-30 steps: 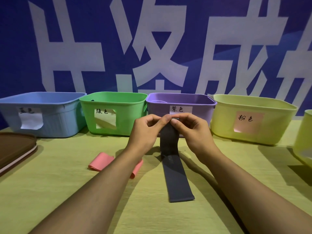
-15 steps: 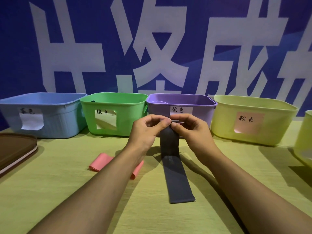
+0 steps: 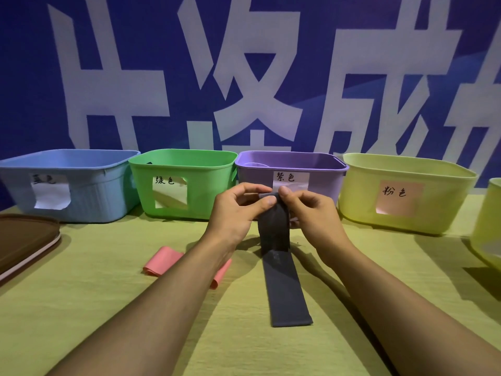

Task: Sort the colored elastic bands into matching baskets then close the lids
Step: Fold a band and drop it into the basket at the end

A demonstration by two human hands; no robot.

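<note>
Dark band (image 3: 282, 270) | far end pinched by left hand (image 3: 238, 213) and right hand (image 3: 311, 213), near end on worktop (image 3: 108, 308) | before purple basket (image 3: 290, 165) | advice: gather trailing length, clear rim, drop inside.

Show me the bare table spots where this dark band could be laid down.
Bare yellow-green tablecloth between the brown lid and pink elastic band, and right of the dark grey elastic band, before the yellow basket. Crowded between the forearms.
</note>
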